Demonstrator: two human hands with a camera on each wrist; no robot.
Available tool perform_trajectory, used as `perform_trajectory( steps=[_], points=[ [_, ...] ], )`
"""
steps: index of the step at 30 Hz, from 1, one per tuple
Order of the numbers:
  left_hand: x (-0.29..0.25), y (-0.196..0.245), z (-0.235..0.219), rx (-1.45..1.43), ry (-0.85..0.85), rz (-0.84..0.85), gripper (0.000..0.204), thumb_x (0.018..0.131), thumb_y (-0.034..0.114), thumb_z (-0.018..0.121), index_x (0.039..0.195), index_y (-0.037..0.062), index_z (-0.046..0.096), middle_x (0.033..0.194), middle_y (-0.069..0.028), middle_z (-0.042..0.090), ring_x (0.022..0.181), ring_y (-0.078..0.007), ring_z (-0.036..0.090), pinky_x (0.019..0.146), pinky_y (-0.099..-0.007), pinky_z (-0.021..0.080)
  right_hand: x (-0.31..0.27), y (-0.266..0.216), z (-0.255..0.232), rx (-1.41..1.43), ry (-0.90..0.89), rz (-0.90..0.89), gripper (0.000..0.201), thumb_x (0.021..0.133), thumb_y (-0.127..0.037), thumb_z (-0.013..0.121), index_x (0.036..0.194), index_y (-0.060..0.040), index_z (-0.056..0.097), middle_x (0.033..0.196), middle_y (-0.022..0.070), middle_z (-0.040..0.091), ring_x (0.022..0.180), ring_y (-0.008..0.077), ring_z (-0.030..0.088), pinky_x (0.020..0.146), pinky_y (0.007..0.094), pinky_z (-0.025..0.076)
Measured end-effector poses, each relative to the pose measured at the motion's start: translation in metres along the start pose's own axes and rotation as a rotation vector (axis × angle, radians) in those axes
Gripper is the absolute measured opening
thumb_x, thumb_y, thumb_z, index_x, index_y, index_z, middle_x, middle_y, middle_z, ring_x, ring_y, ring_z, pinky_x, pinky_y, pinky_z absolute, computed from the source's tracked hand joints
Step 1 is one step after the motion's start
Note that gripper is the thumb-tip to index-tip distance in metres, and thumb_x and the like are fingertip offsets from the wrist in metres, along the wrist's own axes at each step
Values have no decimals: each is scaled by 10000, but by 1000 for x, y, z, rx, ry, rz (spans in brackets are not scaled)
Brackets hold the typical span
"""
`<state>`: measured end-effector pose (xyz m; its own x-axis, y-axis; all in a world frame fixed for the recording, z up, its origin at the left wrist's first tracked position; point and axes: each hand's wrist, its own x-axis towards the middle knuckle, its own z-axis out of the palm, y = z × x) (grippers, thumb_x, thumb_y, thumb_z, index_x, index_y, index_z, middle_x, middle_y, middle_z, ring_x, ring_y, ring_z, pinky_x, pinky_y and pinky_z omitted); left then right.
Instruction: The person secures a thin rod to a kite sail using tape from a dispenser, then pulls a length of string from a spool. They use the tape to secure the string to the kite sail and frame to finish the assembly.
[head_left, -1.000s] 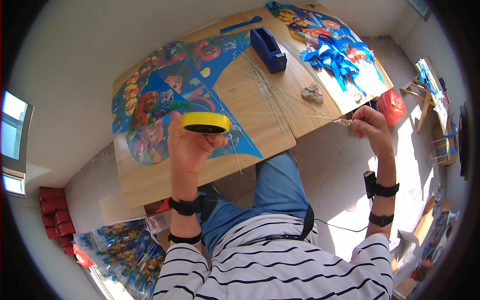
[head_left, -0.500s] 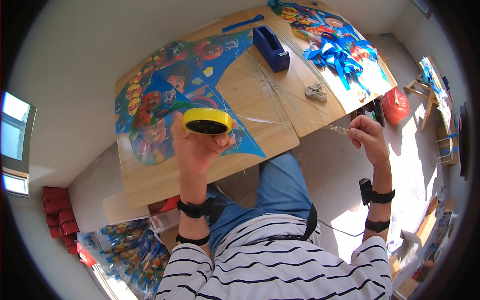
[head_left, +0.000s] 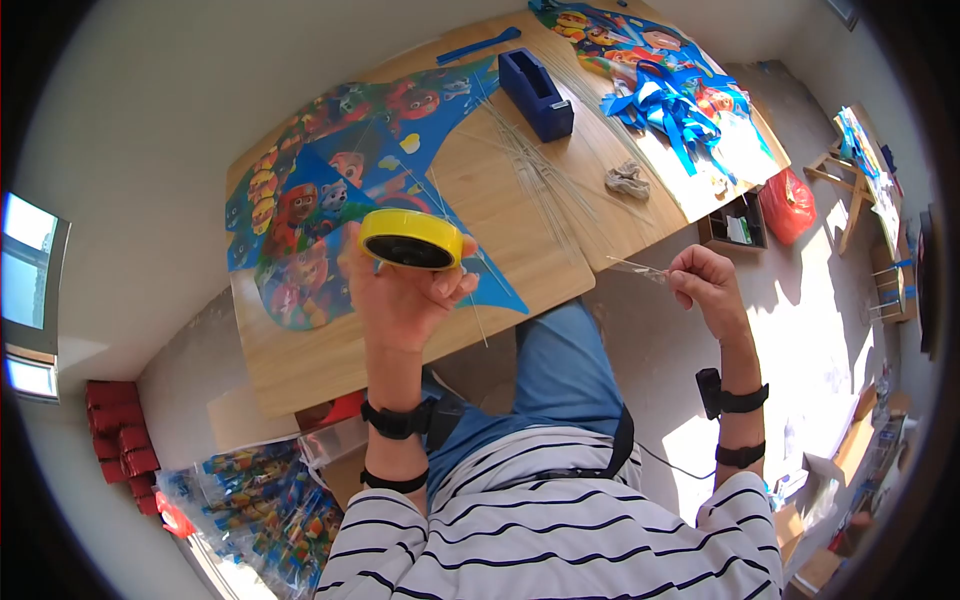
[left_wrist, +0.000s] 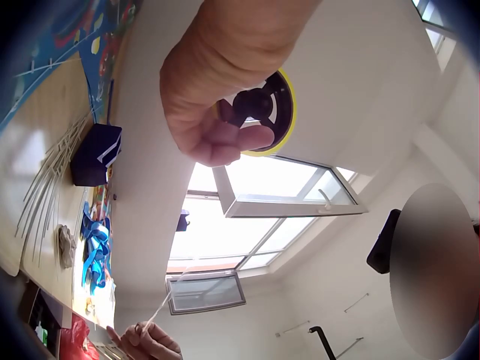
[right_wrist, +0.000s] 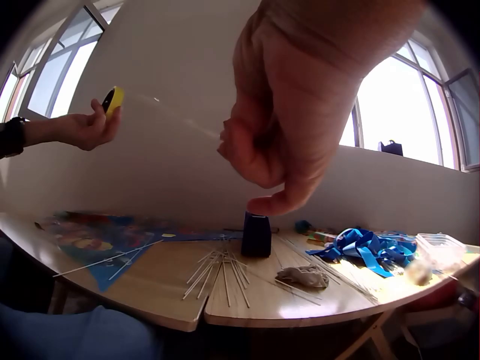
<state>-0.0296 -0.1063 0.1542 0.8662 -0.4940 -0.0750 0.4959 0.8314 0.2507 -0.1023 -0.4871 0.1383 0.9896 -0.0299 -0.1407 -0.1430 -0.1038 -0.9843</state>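
The left hand (head_left: 400, 295) grips a yellow tape roll (head_left: 412, 238) above the printed blue sheet (head_left: 475, 280); in the left wrist view its fingers curl at the roll's dark hub (left_wrist: 255, 103). Off the table's front edge, the right hand (head_left: 708, 290) pinches the end of a thin clear strip (head_left: 637, 269) between thumb and fingers. A faint strip stretches between the two hands in the right wrist view. Thin pale sticks (head_left: 545, 175) are spread on the table, beside a dark blue tape dispenser (head_left: 536, 95).
A crumpled beige lump (head_left: 627, 181) and tangled blue ribbons (head_left: 668, 115) lie on the table's right part. A red bag (head_left: 787, 207) stands beyond its right edge. Below the table at left are plastic-wrapped colourful packs (head_left: 255, 510) and stacked red items (head_left: 118, 430).
The right hand has moved left and slightly down with the strip. Still gripping the roll, the left hand has shifted slightly right.
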Motion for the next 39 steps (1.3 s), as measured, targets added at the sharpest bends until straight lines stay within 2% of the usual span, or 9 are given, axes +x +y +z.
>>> perform_trajectory(
  steps=[8,17,23,29,32,35,39],
  points=[
    [4,-7,-1,-68,-127,30,755,906,706,418,1288,82,604,1235,-316,577,626,-233,556,741,-405,411,7,36,37,120,-75,36,62,889,-52,648,865,-7,613,678,-10,557,556,49,478,487,201,375],
    [9,-15,10,-155,-195,13,567,927,606,503,1337,219,555,1132,-154,510,534,-135,475,700,-349,385,18,58,76,215,-146,94,77,895,-83,653,877,-12,631,700,-5,585,566,47,501,502,195,395],
    [12,-14,12,-185,-273,-13,596,929,597,504,1301,136,568,1151,-148,501,504,-128,457,685,-339,378,24,63,100,248,-182,94,90,908,-97,649,881,-14,630,726,-6,589,585,46,507,526,189,392],
    [6,-16,13,-127,-242,-17,622,954,602,460,1279,84,576,1153,-188,569,510,-153,478,674,-352,379,35,75,117,277,-188,110,56,898,-71,639,876,-20,633,725,17,608,575,57,521,510,208,414],
    [4,-12,7,-41,-164,0,603,969,604,430,1248,99,606,1144,-200,620,533,-168,527,681,-360,399,39,81,124,290,-194,126,46,896,-60,636,869,-23,629,725,20,609,573,56,523,507,211,416],
    [2,-12,8,38,-143,36,576,986,539,478,1191,16,604,1117,-152,541,503,-110,525,697,-328,437,39,81,126,247,-195,130,42,898,-56,631,869,-26,628,727,19,610,571,56,523,506,211,417],
    [5,-10,-15,17,-169,82,589,954,555,523,1213,31,591,1086,-136,568,479,-102,514,687,-313,434,37,82,128,222,-190,151,38,898,-57,631,873,-28,629,730,18,614,572,58,524,507,212,416]
  ],
)
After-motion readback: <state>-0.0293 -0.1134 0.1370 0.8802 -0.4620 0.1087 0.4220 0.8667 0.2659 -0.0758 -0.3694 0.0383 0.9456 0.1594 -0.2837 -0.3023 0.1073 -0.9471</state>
